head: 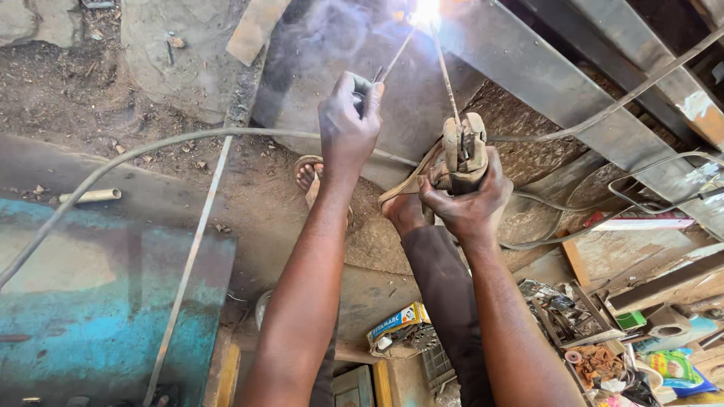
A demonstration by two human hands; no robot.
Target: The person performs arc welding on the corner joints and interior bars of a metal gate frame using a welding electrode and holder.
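My right hand (469, 200) grips a worn electrode holder (463, 151), from which a thin welding rod (446, 75) runs up to a bright arc (424, 13) at the top edge. A thin metal rod (395, 55) sits pinched in my left hand (347, 124), its tip slanting toward the same bright spot. Smoke drifts around the arc, against a grey steel sheet (302, 75). A long steel angle bar (558, 90) runs diagonally to the right of the arc. My sandalled feet (309, 175) show below the hands.
A grey cable (136, 154) loops across the dirt ground. A teal-painted metal panel (98, 301) lies at lower left with a thin steel bar (188, 264) over it. A small electrode box (396, 322) and cluttered tools and scraps (596, 339) sit at lower right.
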